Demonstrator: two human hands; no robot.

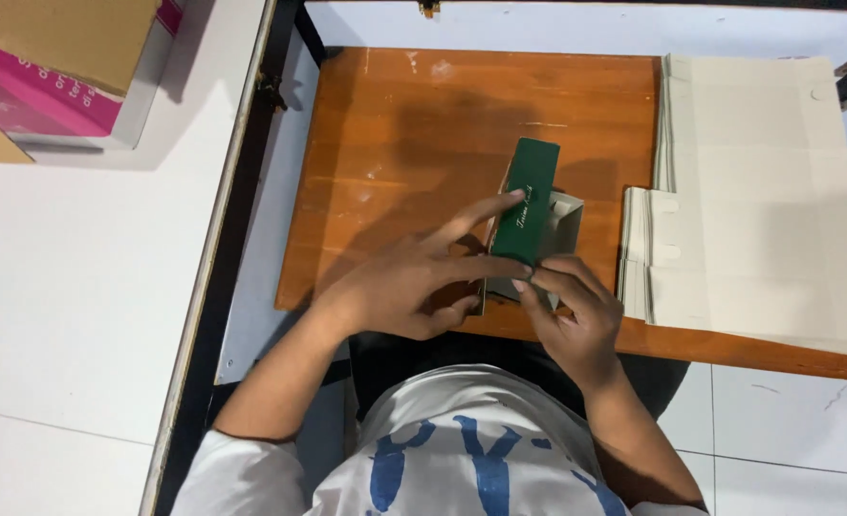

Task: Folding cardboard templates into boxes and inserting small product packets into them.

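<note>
Left hand (pixel 400 287) spread along green box (pixel 527 205), fingers pressing its side, grasping it. Right hand (pixel 572 315) pinches box's near end. Box sits mid orange board (pixel 395 143), pale flap open rightward. Flat cream carton blanks (pixel 758 210) stacked just right.

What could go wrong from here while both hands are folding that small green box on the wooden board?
1. The green box is only partly formed, its pale flap open on the right; pressure from the left hand and right hand might crease it.
2. Work happens near the wooden board's front edge, so the box could slip off toward the lap.
3. The stack of flat blanks overhangs the board on the right; a right-elbow nudge might tip it off.
</note>
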